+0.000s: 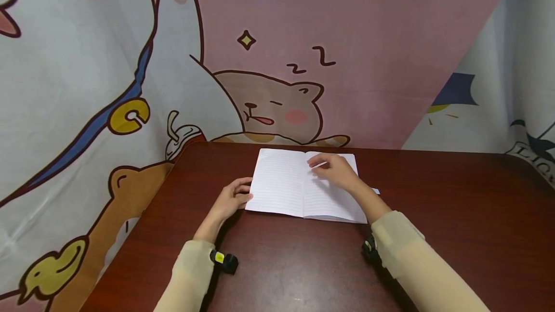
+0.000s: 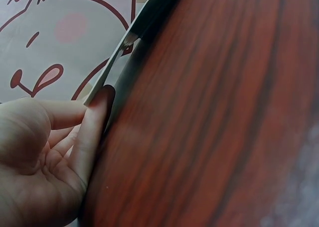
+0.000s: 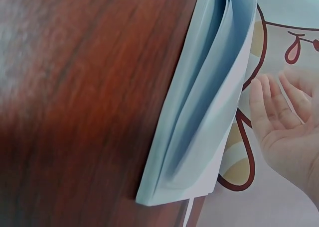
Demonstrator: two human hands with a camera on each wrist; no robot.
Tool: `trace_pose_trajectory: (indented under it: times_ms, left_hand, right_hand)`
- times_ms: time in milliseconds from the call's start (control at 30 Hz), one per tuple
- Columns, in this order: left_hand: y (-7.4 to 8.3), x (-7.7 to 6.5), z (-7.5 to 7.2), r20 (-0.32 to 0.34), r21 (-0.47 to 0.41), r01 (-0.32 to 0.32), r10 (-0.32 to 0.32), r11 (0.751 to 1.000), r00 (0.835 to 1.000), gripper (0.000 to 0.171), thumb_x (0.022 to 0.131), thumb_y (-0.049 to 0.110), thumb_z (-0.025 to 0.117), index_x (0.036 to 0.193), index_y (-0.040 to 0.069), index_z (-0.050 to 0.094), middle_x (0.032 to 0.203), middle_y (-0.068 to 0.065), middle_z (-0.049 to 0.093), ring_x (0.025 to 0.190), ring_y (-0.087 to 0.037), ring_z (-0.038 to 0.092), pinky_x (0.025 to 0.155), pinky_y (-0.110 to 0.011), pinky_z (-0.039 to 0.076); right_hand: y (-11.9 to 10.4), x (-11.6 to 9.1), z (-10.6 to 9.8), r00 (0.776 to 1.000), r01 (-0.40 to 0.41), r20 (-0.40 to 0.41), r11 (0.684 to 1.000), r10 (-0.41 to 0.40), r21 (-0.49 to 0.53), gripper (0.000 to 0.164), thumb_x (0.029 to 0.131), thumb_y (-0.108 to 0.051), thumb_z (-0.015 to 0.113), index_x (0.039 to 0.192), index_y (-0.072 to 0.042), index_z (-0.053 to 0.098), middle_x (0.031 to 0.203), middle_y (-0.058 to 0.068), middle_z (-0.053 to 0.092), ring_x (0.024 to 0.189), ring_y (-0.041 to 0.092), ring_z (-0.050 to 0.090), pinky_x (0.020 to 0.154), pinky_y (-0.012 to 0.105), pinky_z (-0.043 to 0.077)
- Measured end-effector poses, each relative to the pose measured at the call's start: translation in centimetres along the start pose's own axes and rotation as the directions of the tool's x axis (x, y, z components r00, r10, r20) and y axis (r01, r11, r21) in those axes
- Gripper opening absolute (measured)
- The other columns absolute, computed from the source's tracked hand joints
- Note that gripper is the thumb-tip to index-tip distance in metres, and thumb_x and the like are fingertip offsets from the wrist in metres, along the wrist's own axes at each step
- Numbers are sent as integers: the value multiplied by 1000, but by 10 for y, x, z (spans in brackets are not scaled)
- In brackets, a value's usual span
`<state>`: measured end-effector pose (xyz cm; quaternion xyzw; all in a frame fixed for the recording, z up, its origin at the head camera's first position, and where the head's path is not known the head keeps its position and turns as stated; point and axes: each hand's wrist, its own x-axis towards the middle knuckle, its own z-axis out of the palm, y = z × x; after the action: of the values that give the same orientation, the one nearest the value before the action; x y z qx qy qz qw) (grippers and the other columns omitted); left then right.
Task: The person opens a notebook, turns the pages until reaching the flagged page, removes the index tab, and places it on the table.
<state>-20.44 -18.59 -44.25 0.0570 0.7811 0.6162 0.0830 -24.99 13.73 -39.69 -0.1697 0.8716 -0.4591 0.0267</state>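
A lined notebook [image 1: 277, 182] lies spread at its middle on the table, its ruled pages bare of writing. My left hand [image 1: 231, 199] pinches the notebook's left edge between thumb and finger. In the left wrist view that edge is slightly raised off the wood, with the left hand [image 2: 45, 157] at its corner. Over the right page hovers my right hand [image 1: 336, 170], its fingers loosely bent and holding nothing. The right wrist view shows the right hand [image 3: 286, 117] apart from the notebook's [image 3: 199, 137] loose, bowed pages.
The dark red-brown wooden table [image 1: 455, 235] carries the notebook. A small white strip [image 1: 376, 190] sticks out past the notebook's right side. Behind the table and to its left hangs a cloth [image 1: 368, 61] printed with cartoon animals. Each wrist wears a black device [image 1: 225, 260].
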Motion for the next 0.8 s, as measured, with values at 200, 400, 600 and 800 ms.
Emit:
trace_pose_trajectory:
  times_ms: [200,400,600,800]
  left_hand:
    - [-1,4,-1,18,-17,42,-42,999,999,51,94,-1,61,142,2,48,117,-21,65,79,-6,65,67,-21,54]
    - [0,5,-2,14,0,85,-85,996,996,50,95,-1,61,143,2,48,120,-24,64,79,-7,64,67,-22,54]
    - [2,4,-2,13,10,85,-85,996,996,51,94,0,62,143,5,49,124,-26,63,80,-7,65,68,-22,54]
    - [1,1,-2,23,26,88,-88,996,996,50,95,4,63,144,5,48,124,-25,63,83,-9,66,70,-24,55]
  right_hand:
    - [3,0,-4,1000,0,-16,999,1,41,28,92,-5,65,118,4,67,114,23,70,98,31,71,73,23,56]
    - [5,-2,-8,1000,3,-28,997,-1,73,28,92,-4,64,119,6,66,116,26,69,100,34,70,78,33,60]
    - [6,-5,-15,998,-9,-66,999,11,39,28,92,-4,64,119,5,66,118,24,68,103,35,69,75,22,56]
    - [12,-10,-20,990,-61,-125,998,61,3,29,94,-9,65,121,2,65,125,22,66,112,37,66,87,37,55]
